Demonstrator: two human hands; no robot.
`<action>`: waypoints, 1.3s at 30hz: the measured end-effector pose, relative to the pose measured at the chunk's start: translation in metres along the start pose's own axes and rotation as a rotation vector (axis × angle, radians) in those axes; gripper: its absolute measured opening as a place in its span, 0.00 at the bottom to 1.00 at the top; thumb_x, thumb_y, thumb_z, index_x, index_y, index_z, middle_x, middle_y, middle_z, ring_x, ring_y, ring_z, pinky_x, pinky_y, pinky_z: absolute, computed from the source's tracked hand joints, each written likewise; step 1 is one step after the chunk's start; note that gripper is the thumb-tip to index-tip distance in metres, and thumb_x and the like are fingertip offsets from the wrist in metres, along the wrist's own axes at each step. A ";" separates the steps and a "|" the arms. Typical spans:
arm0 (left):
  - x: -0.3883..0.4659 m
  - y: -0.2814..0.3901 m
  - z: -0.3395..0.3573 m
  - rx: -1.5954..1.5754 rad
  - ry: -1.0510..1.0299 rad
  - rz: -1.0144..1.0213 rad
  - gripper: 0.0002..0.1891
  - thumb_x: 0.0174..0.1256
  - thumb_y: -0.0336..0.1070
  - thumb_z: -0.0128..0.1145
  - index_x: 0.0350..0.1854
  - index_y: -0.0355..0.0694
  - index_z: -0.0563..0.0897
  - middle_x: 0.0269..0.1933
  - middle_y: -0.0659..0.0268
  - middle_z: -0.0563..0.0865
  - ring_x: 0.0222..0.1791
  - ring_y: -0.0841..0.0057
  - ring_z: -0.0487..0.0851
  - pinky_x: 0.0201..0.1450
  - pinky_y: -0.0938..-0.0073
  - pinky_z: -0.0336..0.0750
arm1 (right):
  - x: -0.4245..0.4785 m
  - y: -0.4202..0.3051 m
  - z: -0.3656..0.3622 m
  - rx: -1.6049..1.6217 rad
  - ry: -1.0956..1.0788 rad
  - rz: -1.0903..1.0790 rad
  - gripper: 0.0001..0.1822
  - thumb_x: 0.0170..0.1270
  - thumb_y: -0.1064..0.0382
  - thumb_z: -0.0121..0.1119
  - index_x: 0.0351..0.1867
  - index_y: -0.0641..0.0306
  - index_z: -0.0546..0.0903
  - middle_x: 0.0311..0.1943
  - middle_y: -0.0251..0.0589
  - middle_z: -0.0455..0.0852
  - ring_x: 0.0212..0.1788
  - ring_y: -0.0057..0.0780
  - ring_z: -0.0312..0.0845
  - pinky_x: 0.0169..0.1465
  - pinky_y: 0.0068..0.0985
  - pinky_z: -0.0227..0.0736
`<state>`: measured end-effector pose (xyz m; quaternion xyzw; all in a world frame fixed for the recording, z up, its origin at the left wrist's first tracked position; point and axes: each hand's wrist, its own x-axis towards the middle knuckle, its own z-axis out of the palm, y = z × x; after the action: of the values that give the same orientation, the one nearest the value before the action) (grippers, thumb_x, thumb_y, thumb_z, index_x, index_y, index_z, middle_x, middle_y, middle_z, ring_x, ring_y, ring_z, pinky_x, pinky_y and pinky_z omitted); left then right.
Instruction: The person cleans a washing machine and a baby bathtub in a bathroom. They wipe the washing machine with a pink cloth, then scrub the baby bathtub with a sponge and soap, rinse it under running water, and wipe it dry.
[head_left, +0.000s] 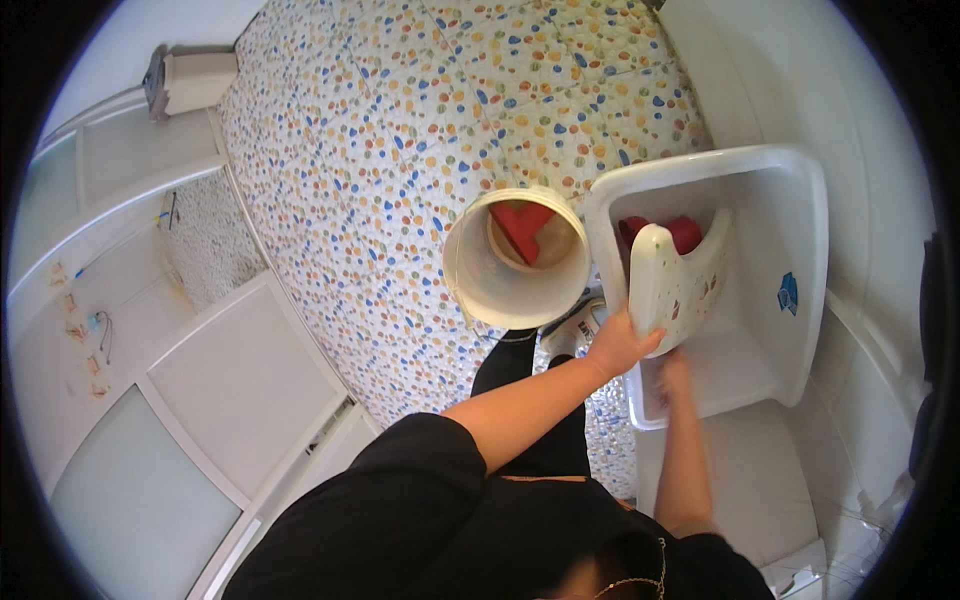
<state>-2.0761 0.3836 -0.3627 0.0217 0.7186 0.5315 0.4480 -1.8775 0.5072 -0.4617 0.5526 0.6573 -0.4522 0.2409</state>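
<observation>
My left hand (624, 346) grips the near end of a curved, cream-white piece (679, 289) with a scooped edge and small printed marks, which I cannot name more exactly. That piece stands tilted inside a deep white rectangular tub (806, 225). Behind it, partly hidden, are rounded red objects (684, 234). My right hand (675, 381) is blurred, low inside the tub near its front left corner and below the piece's near end. What its fingers do is hidden.
A cream bucket (517, 300) with a wire handle stands left of the tub, a red angular object (519, 229) inside. Pebble-patterned tiles (390, 225) cover the floor. White cabinets (240, 345) line the left; a beige bin (196, 81) stands at the upper left. My shoe (574, 330) is beside the tub.
</observation>
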 end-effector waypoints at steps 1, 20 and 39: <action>0.000 -0.003 -0.001 0.013 0.008 -0.022 0.30 0.56 0.43 0.68 0.58 0.33 0.75 0.50 0.46 0.85 0.52 0.53 0.84 0.56 0.63 0.76 | -0.030 0.005 0.026 -0.101 -0.049 -0.169 0.21 0.75 0.58 0.43 0.60 0.66 0.78 0.52 0.57 0.84 0.55 0.52 0.79 0.57 0.39 0.72; -0.029 0.087 0.020 0.675 -0.321 0.264 0.21 0.57 0.37 0.62 0.53 0.43 0.74 0.33 0.53 0.87 0.35 0.54 0.86 0.36 0.55 0.78 | -0.111 -0.019 -0.136 0.046 0.578 -0.075 0.32 0.74 0.58 0.52 0.77 0.52 0.58 0.57 0.45 0.81 0.54 0.36 0.78 0.57 0.27 0.71; -0.045 0.041 0.046 0.797 -0.707 0.415 0.17 0.50 0.28 0.61 0.45 0.40 0.78 0.49 0.52 0.83 0.48 0.54 0.84 0.50 0.56 0.76 | -0.160 -0.018 -0.140 0.397 0.716 -0.075 0.31 0.72 0.63 0.55 0.75 0.49 0.63 0.65 0.41 0.77 0.59 0.28 0.76 0.62 0.25 0.69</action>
<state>-2.0370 0.4123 -0.3043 0.5062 0.6507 0.2567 0.5045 -1.8250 0.5465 -0.2592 0.6865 0.6192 -0.3578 -0.1311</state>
